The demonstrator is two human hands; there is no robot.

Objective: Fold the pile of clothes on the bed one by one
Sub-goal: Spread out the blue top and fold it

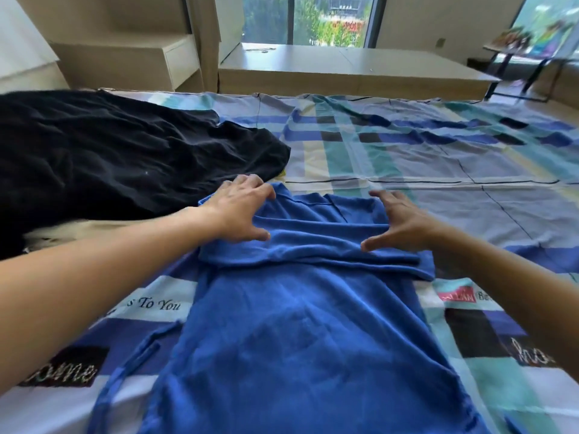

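**Blue garment (297, 339) spread on the bed, both hands flat at its far end**

Blue cloth fills the near middle of the view, lying lengthwise away from the person on a checked bed sheet (438, 158). At its far end, a band of the same cloth lies folded across it. The left hand (241, 211) rests on the left end of that band and the right hand (404, 220) on the right end. Both have their fingers spread and loose, pressing down and gripping nothing.

A heap of black clothes (125, 151), not yet folded, lies to the left, just beside the left fingertips. A loose blue strip (125, 371) trails from the garment's near left edge.

The step in hand looks like flattening the crosswise fold. To do it well, sweep both palms outward from the middle to push out the wrinkles. Keep the side edges parallel, and tuck the trailing strip in before folding the length over.
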